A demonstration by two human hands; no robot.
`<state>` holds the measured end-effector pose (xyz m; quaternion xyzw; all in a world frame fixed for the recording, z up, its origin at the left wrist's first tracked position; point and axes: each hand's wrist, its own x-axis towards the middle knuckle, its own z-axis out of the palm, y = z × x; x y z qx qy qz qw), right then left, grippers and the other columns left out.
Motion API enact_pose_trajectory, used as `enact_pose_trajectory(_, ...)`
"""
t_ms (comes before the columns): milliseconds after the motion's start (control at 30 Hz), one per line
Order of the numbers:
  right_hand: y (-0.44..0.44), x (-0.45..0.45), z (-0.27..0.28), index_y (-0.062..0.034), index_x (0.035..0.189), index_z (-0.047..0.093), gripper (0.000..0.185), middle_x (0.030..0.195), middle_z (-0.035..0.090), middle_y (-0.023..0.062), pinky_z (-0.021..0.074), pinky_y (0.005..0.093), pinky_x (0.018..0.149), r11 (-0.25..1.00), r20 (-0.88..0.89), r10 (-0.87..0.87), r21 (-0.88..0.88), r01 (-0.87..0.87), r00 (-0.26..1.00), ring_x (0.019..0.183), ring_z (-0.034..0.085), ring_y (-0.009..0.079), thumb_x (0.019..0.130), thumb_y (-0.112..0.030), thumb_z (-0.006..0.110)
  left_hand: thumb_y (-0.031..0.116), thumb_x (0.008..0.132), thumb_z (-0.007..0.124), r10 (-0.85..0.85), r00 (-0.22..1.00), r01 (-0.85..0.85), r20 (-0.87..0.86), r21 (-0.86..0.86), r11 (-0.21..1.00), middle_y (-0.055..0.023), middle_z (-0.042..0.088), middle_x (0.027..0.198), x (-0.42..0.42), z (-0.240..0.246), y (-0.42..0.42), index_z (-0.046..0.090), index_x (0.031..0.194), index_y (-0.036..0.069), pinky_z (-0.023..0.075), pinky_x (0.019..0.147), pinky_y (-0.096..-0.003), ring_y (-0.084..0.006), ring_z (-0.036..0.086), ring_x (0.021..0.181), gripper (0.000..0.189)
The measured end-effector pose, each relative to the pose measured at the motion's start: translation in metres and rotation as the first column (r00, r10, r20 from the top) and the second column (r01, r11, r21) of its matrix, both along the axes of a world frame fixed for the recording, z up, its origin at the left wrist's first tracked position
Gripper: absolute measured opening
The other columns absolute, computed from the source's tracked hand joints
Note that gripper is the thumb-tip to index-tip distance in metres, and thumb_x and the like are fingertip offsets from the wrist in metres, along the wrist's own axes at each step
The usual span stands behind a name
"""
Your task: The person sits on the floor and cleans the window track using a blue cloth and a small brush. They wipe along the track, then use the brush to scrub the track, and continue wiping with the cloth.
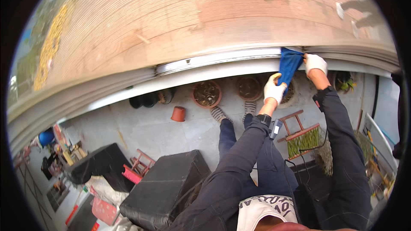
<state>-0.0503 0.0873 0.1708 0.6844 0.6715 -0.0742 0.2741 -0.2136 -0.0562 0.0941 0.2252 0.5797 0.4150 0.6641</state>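
Observation:
A blue cloth (288, 65) is stretched between my two gloved hands, over the silvery track (221, 58) of a window sill. My left hand (274, 90), in a white work glove, grips the hanging lower part of the cloth. My right hand (315, 64), gloved as well, pinches the upper right corner against the track. The cloth's upper edge lies on the metal rail. Below the track runs a white ledge (205, 75). The right fingertips are partly hidden at the cloth's corner.
Round flowerpots with soil (207, 93) stand below the ledge, by my striped shoes. A small orange pot (178, 114) is on the grey floor. Black-covered bulky furniture (163, 186) fills the lower left. A small wooden stool (301, 134) stands near my legs. Cables hang by my body.

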Motion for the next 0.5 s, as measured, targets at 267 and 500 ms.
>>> enact_pose_trajectory(267, 0.048, 0.078, -0.087, -0.0026, 0.093, 0.069, 0.020, 0.093, 0.068, 0.0237, 0.0495, 0.0429, 0.068, 1.000, -0.209, 0.025, 0.012, -0.023, 0.978, 0.079, 0.065, 0.0368, 0.088, -0.020, 0.061, 0.003, 0.072, 0.075, 0.067, 0.998, -0.067, -0.014, -0.053, 0.996, -0.0161, 0.066, 0.122, -0.021, 0.012, 0.025, 0.057, 0.126, 0.001, 0.0464, 0.101, -0.0323, -0.0251, 0.062, 0.115, 0.057)
enact_pose_trajectory(500, 0.055, 0.089, -0.099, -0.0042, 0.096, 0.070, 0.017, 0.088, 0.070, 0.0195, 0.0494, 0.0410, 0.068, 0.997, -0.256, 0.075, -0.004, -0.079, 0.964, 0.077, 0.066, 0.0281, 0.088, -0.019, 0.064, 0.008, 0.064, 0.084, 0.032, 0.993, -0.042, -0.117, -0.081, 0.996, -0.0163, 0.064, 0.126, -0.021, 0.017, 0.037, 0.056, 0.126, 0.003, 0.0464, 0.104, -0.0343, -0.0278, 0.061, 0.119, 0.067)
